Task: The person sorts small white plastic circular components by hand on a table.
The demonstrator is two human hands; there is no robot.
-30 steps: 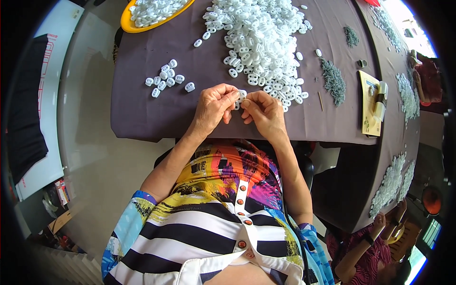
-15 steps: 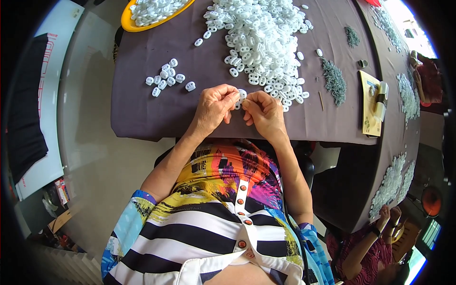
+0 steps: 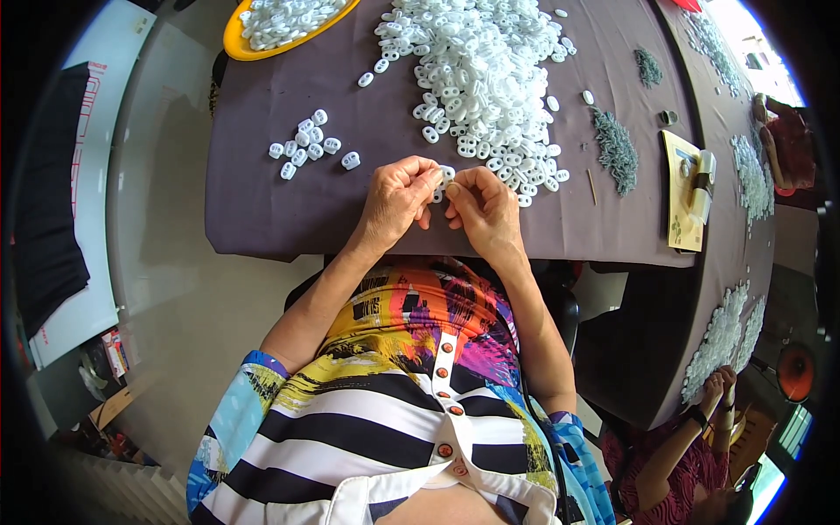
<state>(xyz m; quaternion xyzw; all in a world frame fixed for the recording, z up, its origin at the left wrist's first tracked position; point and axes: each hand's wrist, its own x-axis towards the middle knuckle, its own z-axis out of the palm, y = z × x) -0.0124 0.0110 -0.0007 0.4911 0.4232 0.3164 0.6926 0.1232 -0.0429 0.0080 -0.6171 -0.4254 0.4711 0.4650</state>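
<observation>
White plastic piece point(image 3: 444, 178), small and oval, pinched between the fingertips of the left hand point(image 3: 395, 203) and the right hand point(image 3: 483, 210), just above the near edge of the dark purple tablecloth point(image 3: 289, 210). Both hands are curled closed on it, thumbs pressed toward forefingers. Directly beyond the grip: a large heap of like white pieces point(image 3: 477, 79), its nearest pieces just beside the right fingers. Left of the grip: a small cluster of white pieces point(image 3: 306, 150), set apart. Far left beyond: a yellow tray point(image 3: 238, 44) holding more pieces. Right of the grip: a grey-green pile of small parts point(image 3: 617, 150), then a flat yellow rectangular card point(image 3: 678, 206) with a pale object lying on it. Lower right: another person's raised hands point(image 3: 722, 389).
</observation>
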